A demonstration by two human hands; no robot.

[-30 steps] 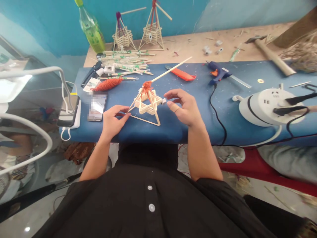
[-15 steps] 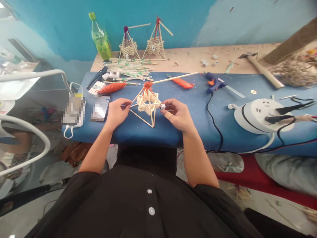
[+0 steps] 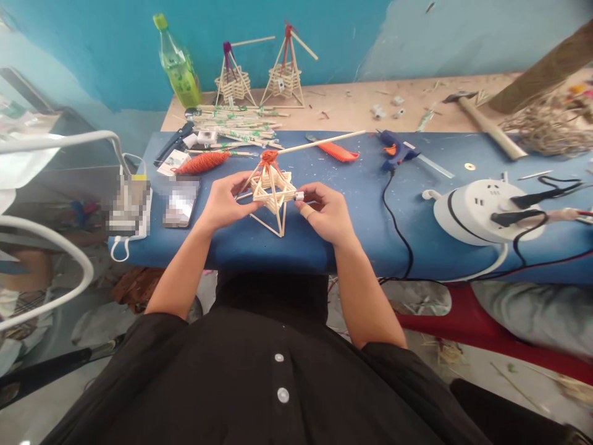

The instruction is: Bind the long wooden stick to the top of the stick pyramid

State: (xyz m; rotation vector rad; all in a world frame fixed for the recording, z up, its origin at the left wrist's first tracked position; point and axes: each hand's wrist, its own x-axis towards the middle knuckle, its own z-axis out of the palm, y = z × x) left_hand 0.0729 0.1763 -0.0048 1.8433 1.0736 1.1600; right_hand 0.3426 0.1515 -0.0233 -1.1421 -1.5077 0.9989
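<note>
Both my hands have closed in: left hand point(image 3: 225, 204) grasps the stick frame point(image 3: 272, 193) on the blue bench point(image 3: 361, 204), right hand point(image 3: 324, 213) pinches its small white block point(image 3: 299, 196).

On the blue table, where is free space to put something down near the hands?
Bare blue table lies between the right hand and the black cable, in front of the orange comb. It is crowded behind the left hand: phone, orange yarn, stick pile.
</note>
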